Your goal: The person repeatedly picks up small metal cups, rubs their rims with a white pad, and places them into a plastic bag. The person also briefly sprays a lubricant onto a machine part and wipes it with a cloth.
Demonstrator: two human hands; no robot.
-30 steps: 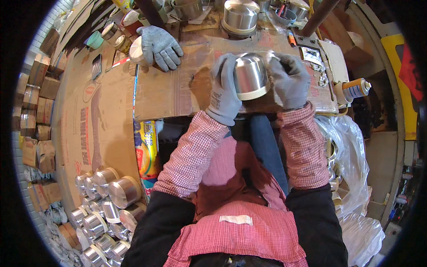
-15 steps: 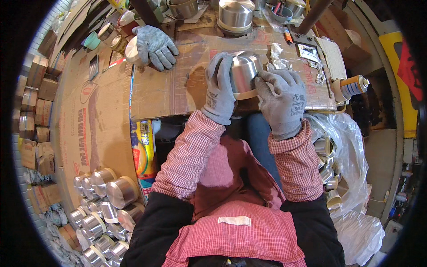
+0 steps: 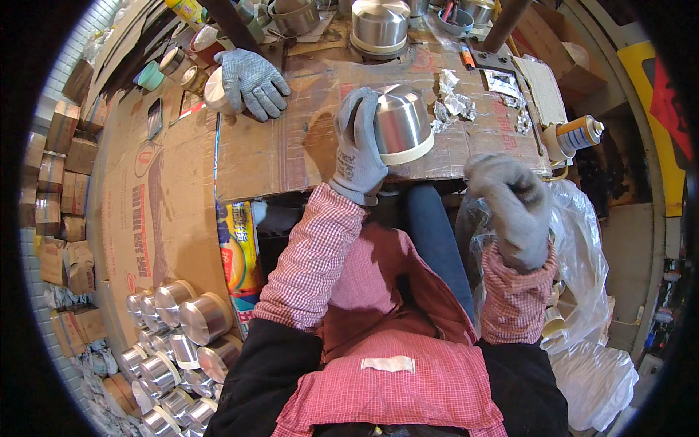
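Note:
A shiny round metal cup (image 3: 402, 120) with a cream rim stands rim-down at the table's near edge. My left hand (image 3: 358, 146), in a grey glove, is closed against the cup's left side, thumb and fingers pressed on its wall. Off to the right and nearer me, my gloved right hand (image 3: 512, 207) is apart from the cup, its fingers curled. Clear plastic film (image 3: 472, 222) hangs below those fingers and seems to be gripped; the exact hold is hidden. Crumpled foil-like scraps (image 3: 455, 102) lie just beyond the cup.
Another metal cup (image 3: 380, 29) stands at the back. A loose grey glove (image 3: 255, 81) drapes by a round lid at the left. Several metal cups (image 3: 204, 318) are piled at lower left. A spray can (image 3: 579, 137) juts from the right edge, above a clear plastic bag (image 3: 582, 255).
My right hand has left the cup and moved right and toward me, with clear plastic now showing below it. My left hand has stayed on the cup.

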